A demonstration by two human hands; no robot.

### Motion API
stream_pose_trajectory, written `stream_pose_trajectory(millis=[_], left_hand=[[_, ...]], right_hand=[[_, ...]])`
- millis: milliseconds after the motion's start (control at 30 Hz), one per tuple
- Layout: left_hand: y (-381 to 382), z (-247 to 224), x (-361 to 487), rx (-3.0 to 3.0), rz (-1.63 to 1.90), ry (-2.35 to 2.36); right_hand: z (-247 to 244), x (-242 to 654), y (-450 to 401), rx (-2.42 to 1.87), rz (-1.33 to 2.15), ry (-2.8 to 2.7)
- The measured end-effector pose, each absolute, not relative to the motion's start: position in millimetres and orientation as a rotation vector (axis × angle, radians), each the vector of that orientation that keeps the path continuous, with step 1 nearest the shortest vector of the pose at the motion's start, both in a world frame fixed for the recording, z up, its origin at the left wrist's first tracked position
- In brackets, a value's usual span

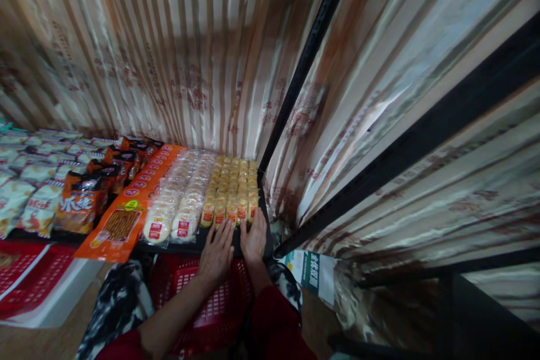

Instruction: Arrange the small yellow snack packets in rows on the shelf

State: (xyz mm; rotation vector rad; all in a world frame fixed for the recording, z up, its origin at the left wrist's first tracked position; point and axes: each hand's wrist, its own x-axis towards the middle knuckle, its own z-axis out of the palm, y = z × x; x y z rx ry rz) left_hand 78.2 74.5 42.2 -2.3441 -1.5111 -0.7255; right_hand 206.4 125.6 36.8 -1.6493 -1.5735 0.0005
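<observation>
Both my hands rest at the front edge of a black shelf (194,248), against rows of small yellow wrapped snack packs (231,191). My left hand (217,253) lies with its fingers stretched forward, fingertips touching the front packs. Beside it my right hand (254,239) reaches along the right end of the rows, its fingers extended against the last packs. Neither hand has anything in its grasp. Left of the yellow packs stand two rows of round white crackers (184,219) in clear wrappers with red labels.
An orange snack strip (122,219) hangs slightly over the shelf edge. Farther left are orange-and-black bags (80,202) and white snack bags (42,208). A red basket (189,292) sits below my arms. Black metal posts (304,67) and printed plastic sheeting (189,56) enclose the shelf.
</observation>
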Motion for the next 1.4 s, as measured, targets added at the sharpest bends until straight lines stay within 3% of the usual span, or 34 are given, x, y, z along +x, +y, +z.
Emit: stream_pose_trajectory(millis=[1400], left_hand=[[72.6,42.9,82.6,-2.317,-0.757,-1.569]], right_hand=[[38.5,203.8,122.6,-1.713,0.012,-1.530]])
